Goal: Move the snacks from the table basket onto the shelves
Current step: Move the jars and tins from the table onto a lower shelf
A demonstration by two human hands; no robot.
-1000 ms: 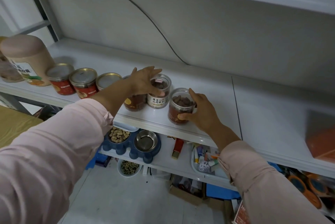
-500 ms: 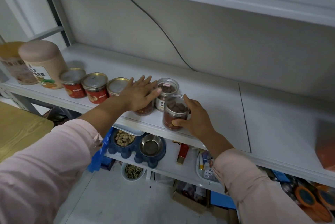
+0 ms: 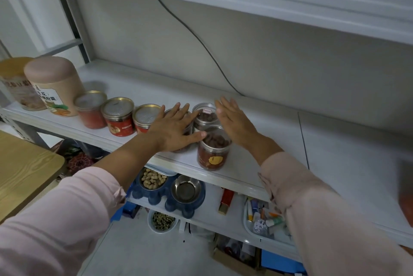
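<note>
Jar, perhaps touched, under left hand

The white shelf carries a row along its near edge: two tall canisters at the far left, three red cans beside them, then clear jars of brown snacks near the middle. The lower shelf holds a blue double bowl, a red box and a white tray.
</note>
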